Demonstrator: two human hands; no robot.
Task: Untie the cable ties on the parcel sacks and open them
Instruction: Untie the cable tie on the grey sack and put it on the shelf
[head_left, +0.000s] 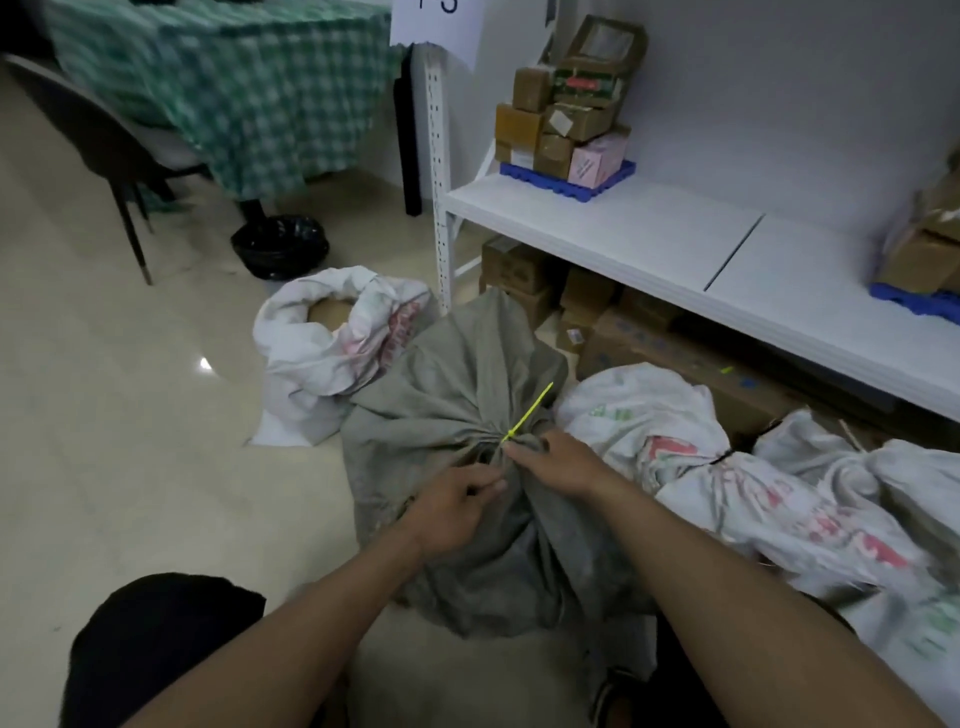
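Observation:
A grey parcel sack stands on the floor in front of me, its neck gathered and bound by a yellow-green cable tie whose tail points up and to the right. My left hand pinches the bunched cloth just left of the tie. My right hand grips the neck at the tie's head, fingers curled over the fabric. A white sack behind on the left lies open. Two white sacks with red print lie at the right, one tied with a black tie.
A white metal shelf runs along the right, holding stacked cartons on blue trays; more cartons sit beneath it. A black bin bag, a dark chair and a table with a green checked cloth stand behind.

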